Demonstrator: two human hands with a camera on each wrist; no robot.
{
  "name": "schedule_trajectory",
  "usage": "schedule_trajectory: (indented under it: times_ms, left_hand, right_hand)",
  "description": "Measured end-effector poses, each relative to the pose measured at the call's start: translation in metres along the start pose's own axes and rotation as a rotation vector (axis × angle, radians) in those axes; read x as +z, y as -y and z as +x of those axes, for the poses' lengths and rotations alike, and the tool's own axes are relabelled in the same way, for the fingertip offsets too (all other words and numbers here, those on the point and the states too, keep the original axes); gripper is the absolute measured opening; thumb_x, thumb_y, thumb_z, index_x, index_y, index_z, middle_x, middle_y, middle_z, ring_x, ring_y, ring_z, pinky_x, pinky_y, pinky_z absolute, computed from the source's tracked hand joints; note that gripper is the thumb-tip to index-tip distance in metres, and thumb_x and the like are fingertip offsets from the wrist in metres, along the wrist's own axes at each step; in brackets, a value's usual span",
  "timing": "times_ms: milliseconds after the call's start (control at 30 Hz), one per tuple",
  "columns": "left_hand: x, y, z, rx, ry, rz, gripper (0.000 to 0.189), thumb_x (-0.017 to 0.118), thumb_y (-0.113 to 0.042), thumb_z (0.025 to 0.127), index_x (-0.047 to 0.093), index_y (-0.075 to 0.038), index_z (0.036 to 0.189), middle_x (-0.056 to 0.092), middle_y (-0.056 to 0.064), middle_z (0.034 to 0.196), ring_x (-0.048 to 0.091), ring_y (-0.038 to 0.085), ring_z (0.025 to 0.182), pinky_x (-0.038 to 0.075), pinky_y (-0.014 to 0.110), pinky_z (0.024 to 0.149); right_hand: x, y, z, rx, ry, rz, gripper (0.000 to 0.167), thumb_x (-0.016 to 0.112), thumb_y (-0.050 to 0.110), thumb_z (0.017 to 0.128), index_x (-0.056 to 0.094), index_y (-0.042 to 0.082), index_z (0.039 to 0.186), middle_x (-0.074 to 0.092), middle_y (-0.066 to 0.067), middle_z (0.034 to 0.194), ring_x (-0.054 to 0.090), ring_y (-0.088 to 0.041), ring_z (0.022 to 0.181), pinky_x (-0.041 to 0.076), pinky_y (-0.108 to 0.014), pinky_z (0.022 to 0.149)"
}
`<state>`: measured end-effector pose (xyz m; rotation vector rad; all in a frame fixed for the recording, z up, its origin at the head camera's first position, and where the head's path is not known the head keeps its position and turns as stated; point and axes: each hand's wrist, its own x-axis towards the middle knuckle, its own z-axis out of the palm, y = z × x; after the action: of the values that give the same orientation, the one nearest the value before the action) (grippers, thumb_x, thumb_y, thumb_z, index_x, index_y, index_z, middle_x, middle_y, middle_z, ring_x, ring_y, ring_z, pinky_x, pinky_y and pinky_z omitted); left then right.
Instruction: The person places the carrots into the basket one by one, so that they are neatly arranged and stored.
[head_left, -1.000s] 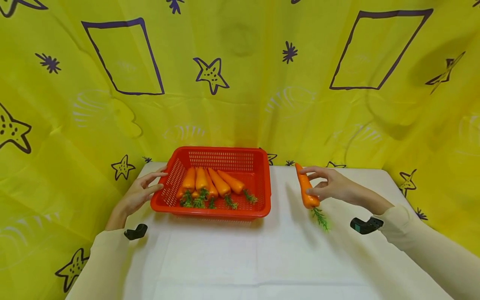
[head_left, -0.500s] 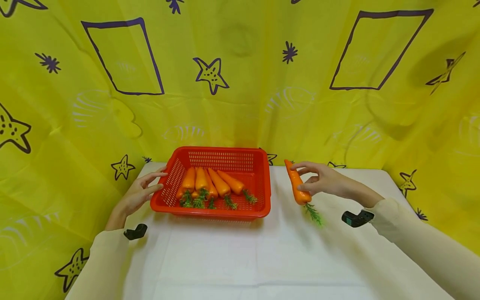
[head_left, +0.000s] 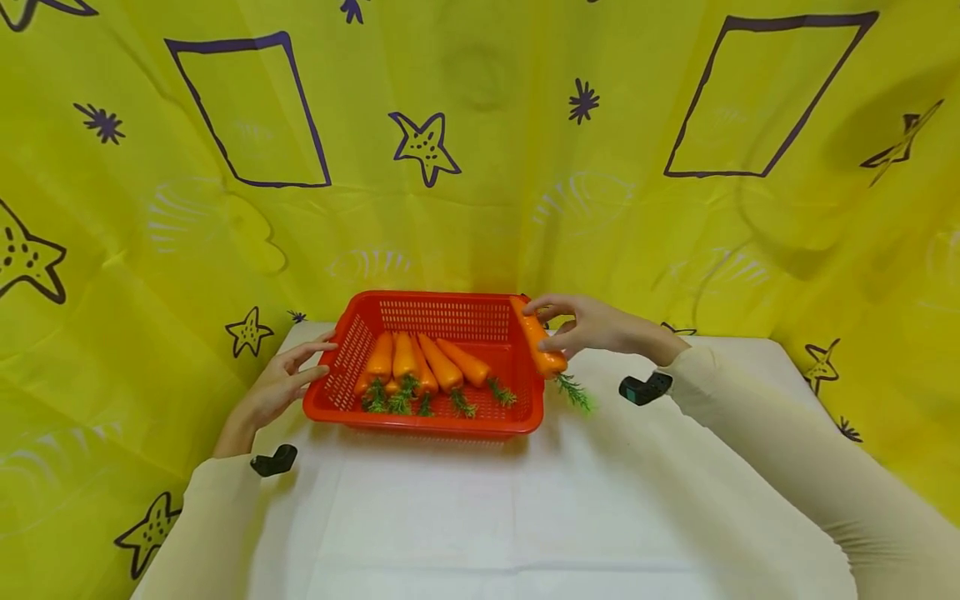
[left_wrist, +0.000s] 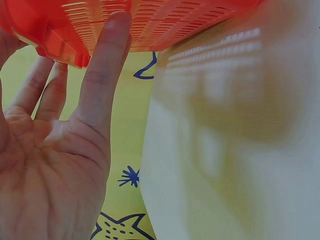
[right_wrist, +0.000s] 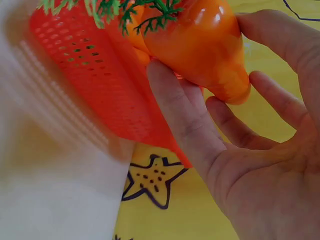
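My right hand [head_left: 603, 323] holds an orange toy carrot [head_left: 538, 340] between thumb and fingers, over the right rim of a red plastic basket [head_left: 420, 422]. The carrot's tip points away, and its green leaves [head_left: 573, 392] hang outside the rim. In the right wrist view, the thumb and fingers lie along both sides of the carrot [right_wrist: 205, 40]. My left hand [head_left: 272, 392] rests at the basket's left side, its fingertips at the rim and wall. Its thumb [left_wrist: 97, 75] lies extended along the slotted wall in the left wrist view.
Several more carrots [head_left: 405, 358] lie inside the basket, mostly toward its left, leaves facing front. A white cloth [head_left: 450, 508] covers the table under it. Yellow curtains [head_left: 480, 208] with drawn stars enclose the back and sides.
My right hand has carried the carrot leftward and slightly up, from beside the basket to over its right rim. The left hand and basket stay in place.
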<state>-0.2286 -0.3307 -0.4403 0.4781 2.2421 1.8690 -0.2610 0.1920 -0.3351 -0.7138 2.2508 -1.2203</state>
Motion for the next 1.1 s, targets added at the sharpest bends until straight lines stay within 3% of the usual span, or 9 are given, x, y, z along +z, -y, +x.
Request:
schedule_trajectory:
  times_ms: [100,200,300,400,667,1100]
  left_hand:
    - [0.0,-0.001,0.0,-0.001,-0.002,0.003,0.045,0.057,-0.008,0.105,0.046,0.006,0.146,0.016,0.009,0.172,0.043,0.007,0.137,0.057,0.031,0.09]
    - [0.0,-0.001,0.0,-0.006,-0.005,0.0,0.045,0.058,-0.008,0.105,0.046,0.006,0.146,0.016,0.009,0.172,0.036,0.019,0.145,0.057,0.031,0.09]
    - [0.0,-0.001,0.0,-0.013,-0.007,-0.009,0.044,0.058,-0.008,0.105,0.046,0.006,0.146,0.016,0.009,0.172,0.022,0.037,0.152,0.056,0.03,0.091]
    - [0.0,-0.001,0.001,-0.016,-0.011,-0.015,0.044,0.058,-0.007,0.105,0.046,0.005,0.146,0.017,0.009,0.172,0.013,0.044,0.153,0.055,0.029,0.092]
    - [0.002,-0.002,0.0,-0.026,-0.015,-0.017,0.044,0.059,-0.008,0.105,0.047,0.006,0.145,0.017,0.008,0.172,0.014,0.043,0.153,0.054,0.028,0.093]
    - [0.0,0.001,0.002,-0.019,-0.016,-0.039,0.043,0.057,-0.006,0.105,0.047,0.005,0.145,0.017,0.007,0.172,0.025,0.033,0.151,0.055,0.03,0.093]
  right_hand:
    - [0.002,0.006,0.018,0.004,0.02,-0.016,0.06,0.077,0.022,0.094,0.051,0.015,0.147,0.046,-0.02,0.149,0.058,-0.039,0.121,0.06,-0.044,0.082]
    - [0.006,0.012,0.037,0.011,0.041,-0.02,0.059,0.078,0.024,0.093,0.052,0.017,0.146,0.048,-0.017,0.146,0.058,-0.037,0.12,0.06,-0.043,0.082]
    - [0.011,0.017,0.056,0.017,0.071,-0.006,0.059,0.078,0.022,0.093,0.053,0.017,0.146,0.049,-0.015,0.145,0.063,-0.033,0.114,0.06,-0.043,0.082]
    - [0.016,0.02,0.074,0.021,0.107,0.005,0.057,0.078,0.02,0.093,0.054,0.017,0.145,0.049,-0.014,0.145,0.065,-0.03,0.11,0.06,-0.043,0.082]
    - [0.034,0.018,0.117,0.062,0.189,0.005,0.057,0.076,0.017,0.095,0.053,0.016,0.147,0.055,-0.018,0.134,0.063,-0.027,0.087,0.058,-0.055,0.086]
    - [0.06,0.007,0.165,0.132,0.226,0.083,0.057,0.075,0.016,0.096,0.053,0.015,0.148,0.059,-0.016,0.136,0.064,-0.022,0.088,0.059,-0.041,0.081]
